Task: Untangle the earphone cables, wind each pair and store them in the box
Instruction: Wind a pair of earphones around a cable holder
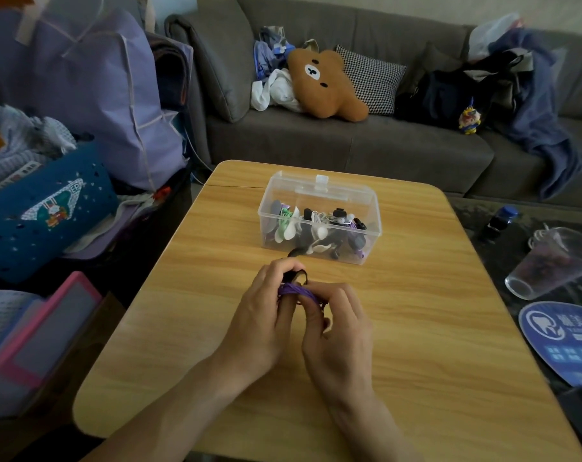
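A coil of purple earphone cable (294, 291) sits between both hands above the middle of the wooden table (416, 295). My left hand (266, 315) has its fingers curled round the coil, and a black strap (296, 276) loops over the top of the coil. My right hand (339, 331) pinches the coil's right side. Behind them stands a clear plastic box (369, 203), its lid up, holding several wound earphones in white, black, green and purple. One black piece (296, 251) lies just in front of the box.
A grey sofa (349, 141) with a bear cushion (323, 83) runs along the back. Bags and a blue pouch (43, 208) crowd the left side. To the right lie a tipped plastic cup (549, 261), a small bottle (498, 221) and a round blue fan (559, 341).
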Motion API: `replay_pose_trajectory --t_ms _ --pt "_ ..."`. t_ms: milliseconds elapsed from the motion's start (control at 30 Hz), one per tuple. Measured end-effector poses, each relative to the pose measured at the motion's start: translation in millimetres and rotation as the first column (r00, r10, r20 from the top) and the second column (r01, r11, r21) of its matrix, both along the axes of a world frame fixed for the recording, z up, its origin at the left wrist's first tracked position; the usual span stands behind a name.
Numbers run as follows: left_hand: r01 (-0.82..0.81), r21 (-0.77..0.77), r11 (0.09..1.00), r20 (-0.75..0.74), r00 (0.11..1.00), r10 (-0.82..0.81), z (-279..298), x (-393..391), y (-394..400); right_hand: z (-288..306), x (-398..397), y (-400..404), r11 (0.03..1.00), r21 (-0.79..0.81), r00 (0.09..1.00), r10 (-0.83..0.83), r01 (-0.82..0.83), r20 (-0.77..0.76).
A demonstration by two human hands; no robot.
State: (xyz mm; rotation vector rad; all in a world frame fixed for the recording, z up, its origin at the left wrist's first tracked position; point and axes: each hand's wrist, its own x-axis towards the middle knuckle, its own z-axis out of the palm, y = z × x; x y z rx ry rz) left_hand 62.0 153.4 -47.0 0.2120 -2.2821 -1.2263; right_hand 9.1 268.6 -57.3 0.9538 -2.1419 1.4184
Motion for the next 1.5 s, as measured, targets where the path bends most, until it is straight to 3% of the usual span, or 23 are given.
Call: replay_pose_trajectory --t_ms 167,300,500,667,867,1067,1333,1500 --pt "0.145 0.042 0.989 0.075 0.986 -0.148 15.1 1.9 -9.8 8.3 -14.8 9.1 0.996 0.014 0.994 0.082 -0.083 0.070" --pt "0.243 -0.124 0.962 0.187 0.958 -0.218 16.7 0.6 -26.8 12.5 -12.9 9.3 0.989 -0.034 0.967 0.149 -0.145 0.207" --pt "0.296 0.072 0.952 0.230 0.924 -0.305 25.7 3.2 -32.2 17.7 -9.1 6.1 0.969 -0.022 0.919 0.239 -0.245 0.313" --pt "0.227 0.135 0.964 0.225 0.941 -0.253 21.0 2.4 -26.7 10.6 -10.3 5.2 0.970 0.097 0.948 0.190 -0.221 0.255" --pt "0.187 0.140 0.972 0.281 0.934 -0.220 16.5 3.2 -24.5 17.1 -12.4 9.7 0.964 0.162 0.956 0.172 -0.213 0.238" --pt "0.170 0.134 0.976 0.341 0.917 -0.206 16.2 1.1 -19.8 21.8 -21.7 16.9 0.941 0.207 0.920 0.187 -0.269 0.346" --pt "0.198 0.463 0.864 0.280 0.892 -0.354 18.6 0.7 -21.4 27.5 -33.7 26.0 0.942 0.138 0.882 0.228 -0.307 0.412" --pt "0.258 0.503 0.825 0.282 0.853 -0.439 16.2 0.2 -19.9 28.6 -35.1 27.9 0.947 0.201 0.932 0.181 -0.252 0.314"
